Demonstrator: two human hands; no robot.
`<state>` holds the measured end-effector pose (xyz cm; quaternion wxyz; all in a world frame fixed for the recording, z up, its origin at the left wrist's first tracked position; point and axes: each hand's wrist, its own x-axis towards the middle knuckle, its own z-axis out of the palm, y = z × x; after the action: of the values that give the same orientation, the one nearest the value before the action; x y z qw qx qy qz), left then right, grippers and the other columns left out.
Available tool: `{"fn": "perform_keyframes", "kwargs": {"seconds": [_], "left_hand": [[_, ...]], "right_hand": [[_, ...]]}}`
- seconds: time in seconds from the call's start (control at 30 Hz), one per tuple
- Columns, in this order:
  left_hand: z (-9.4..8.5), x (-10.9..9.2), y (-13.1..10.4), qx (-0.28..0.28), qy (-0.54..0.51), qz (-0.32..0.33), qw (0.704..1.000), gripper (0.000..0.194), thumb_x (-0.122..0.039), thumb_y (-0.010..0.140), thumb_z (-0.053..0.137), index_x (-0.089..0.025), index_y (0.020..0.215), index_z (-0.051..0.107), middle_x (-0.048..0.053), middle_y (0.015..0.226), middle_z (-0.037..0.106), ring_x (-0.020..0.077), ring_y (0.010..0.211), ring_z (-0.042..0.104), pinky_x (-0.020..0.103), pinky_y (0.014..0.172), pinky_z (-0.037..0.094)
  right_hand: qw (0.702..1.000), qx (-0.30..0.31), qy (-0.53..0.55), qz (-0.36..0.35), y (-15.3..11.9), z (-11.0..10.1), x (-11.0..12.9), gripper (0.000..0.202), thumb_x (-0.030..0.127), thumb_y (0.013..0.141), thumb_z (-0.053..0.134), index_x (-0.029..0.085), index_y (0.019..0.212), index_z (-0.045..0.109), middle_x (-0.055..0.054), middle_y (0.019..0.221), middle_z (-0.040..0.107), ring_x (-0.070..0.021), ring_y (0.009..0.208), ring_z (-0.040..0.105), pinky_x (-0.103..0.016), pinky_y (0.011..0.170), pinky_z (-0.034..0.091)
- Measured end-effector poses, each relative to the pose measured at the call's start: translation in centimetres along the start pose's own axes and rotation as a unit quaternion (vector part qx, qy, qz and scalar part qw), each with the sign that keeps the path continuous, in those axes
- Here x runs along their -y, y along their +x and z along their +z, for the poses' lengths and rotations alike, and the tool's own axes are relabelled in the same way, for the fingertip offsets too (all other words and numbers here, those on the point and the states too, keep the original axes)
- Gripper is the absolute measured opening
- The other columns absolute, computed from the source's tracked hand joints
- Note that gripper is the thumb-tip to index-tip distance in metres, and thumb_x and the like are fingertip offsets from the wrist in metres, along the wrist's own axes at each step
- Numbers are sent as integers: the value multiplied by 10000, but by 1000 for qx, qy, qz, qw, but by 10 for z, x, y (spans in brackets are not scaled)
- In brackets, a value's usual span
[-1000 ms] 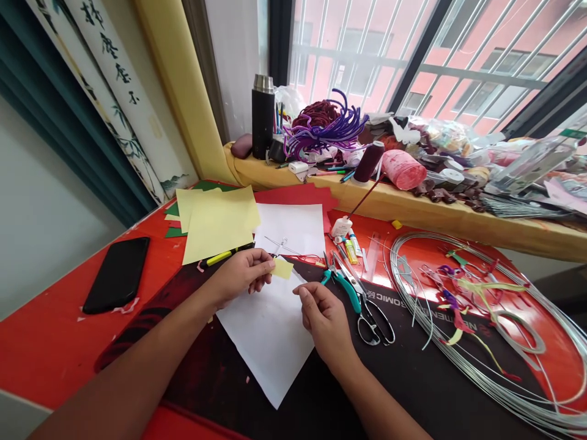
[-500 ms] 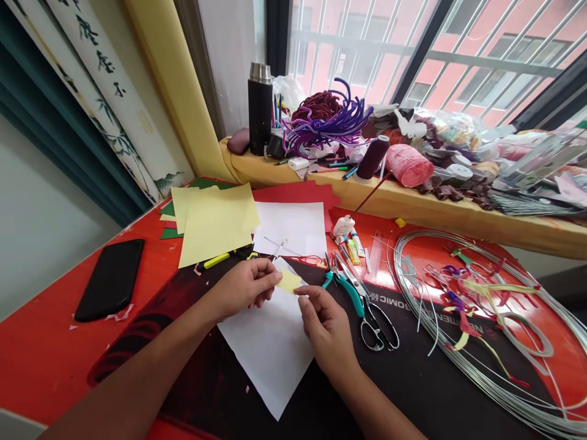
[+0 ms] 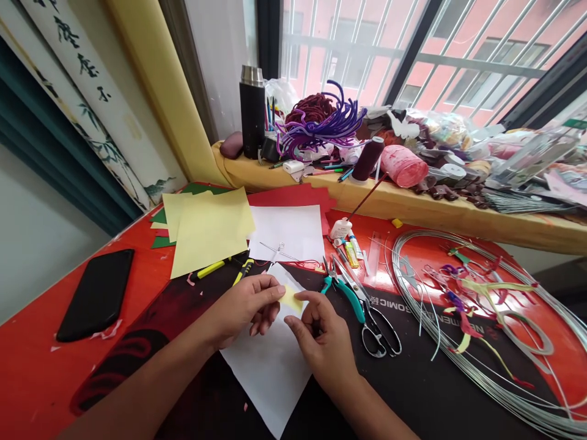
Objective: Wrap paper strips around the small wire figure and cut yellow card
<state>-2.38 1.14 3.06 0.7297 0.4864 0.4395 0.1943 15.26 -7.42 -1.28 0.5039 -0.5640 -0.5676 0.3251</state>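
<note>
A small piece of yellow paper [image 3: 291,299] is pinched between the thumb and fingers of my left hand [image 3: 257,300]. On its other side is my right hand [image 3: 326,335]; the index fingertip is at the paper's right edge, while the thumb stands apart below it. Under both hands a white sheet of paper [image 3: 270,373] lies at a slant on the black mat [image 3: 385,397]. Just right of my right hand are teal-handled pliers [image 3: 351,298] and metal scissors [image 3: 376,330].
Yellow sheets [image 3: 208,232] and a black phone [image 3: 96,293] lie on the left. A yellow-and-black cutter [image 3: 211,269] is near the sheets. A large wire coil [image 3: 458,360] with coloured scraps spreads on the right. A white glue bottle [image 3: 341,228] stands behind the pliers.
My right thumb has moved away from the index finger and down-left. The yellow piece has tilted in my left hand. The view has shifted slightly.
</note>
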Motion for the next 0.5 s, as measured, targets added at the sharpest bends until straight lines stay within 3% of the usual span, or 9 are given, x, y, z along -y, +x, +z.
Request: {"fn": "perform_keyframes", "kwargs": {"seconds": [0.17, 0.5], "left_hand": [[4, -1, -2, 7, 0, -7, 1000, 518, -641, 768, 810, -195, 828, 556, -44, 617, 629, 71, 411, 532, 170, 372, 310], [3, -2, -2, 25, -40, -25, 999, 515, -607, 741, 843, -192, 802, 543, -47, 597, 618, 65, 397, 518, 153, 346, 300]], "right_hand": [[999, 5, -36, -11, 0, -1, 0, 144, 339, 971, 681, 214, 1017, 736, 75, 607, 451, -130, 513, 444, -252, 508, 349], [999, -1, -42, -6, 2, -1, 2, 209, 356, 1006, 623, 197, 949, 746, 69, 595, 441, -129, 510, 430, -255, 499, 329]]}}
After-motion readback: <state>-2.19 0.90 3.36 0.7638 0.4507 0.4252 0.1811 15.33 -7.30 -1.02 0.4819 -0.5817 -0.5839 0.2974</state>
